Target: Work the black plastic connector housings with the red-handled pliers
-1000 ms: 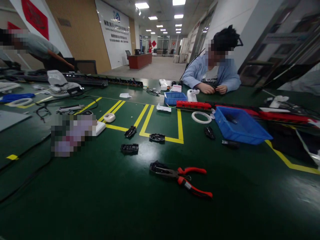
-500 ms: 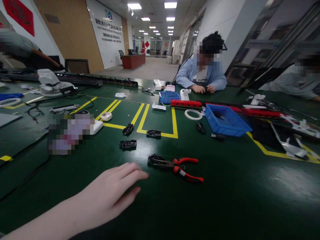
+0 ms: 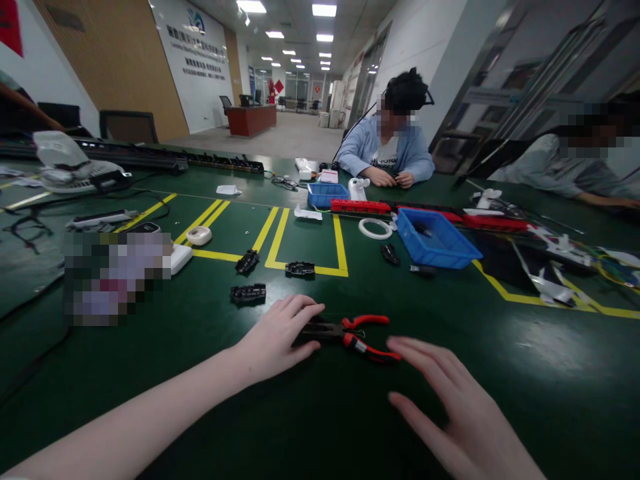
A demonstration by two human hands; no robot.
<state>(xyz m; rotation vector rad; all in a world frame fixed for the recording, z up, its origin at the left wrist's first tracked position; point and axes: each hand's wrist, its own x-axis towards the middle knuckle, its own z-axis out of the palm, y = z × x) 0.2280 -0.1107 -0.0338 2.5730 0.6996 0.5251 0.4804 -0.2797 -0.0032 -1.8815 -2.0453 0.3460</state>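
Red-handled pliers (image 3: 370,347) lie on the green table, handles spread to the right. My left hand (image 3: 287,333) is over their jaw end, thumb and fingers on either side of a small black plastic part at the jaws; the part is mostly hidden under it. My right hand (image 3: 450,400) is open beside the lower red handle, thumb and fingers apart, slightly blurred. Beyond my left hand lie several similar parts: one black part (image 3: 249,293), another black part (image 3: 247,261) and a third black part (image 3: 300,269).
A blue bin (image 3: 440,250) stands at right, with a black piece (image 3: 390,254) and a white ring (image 3: 376,229) by it. Farther back are a small blue tray (image 3: 327,196) and a red strip (image 3: 361,207). A tape roll (image 3: 199,235) lies left. A person (image 3: 385,153) sits opposite.
My left hand has moved right, onto the jaw end of the pliers and the black part there. My right hand has come into view near the handles. The view has shifted slightly.
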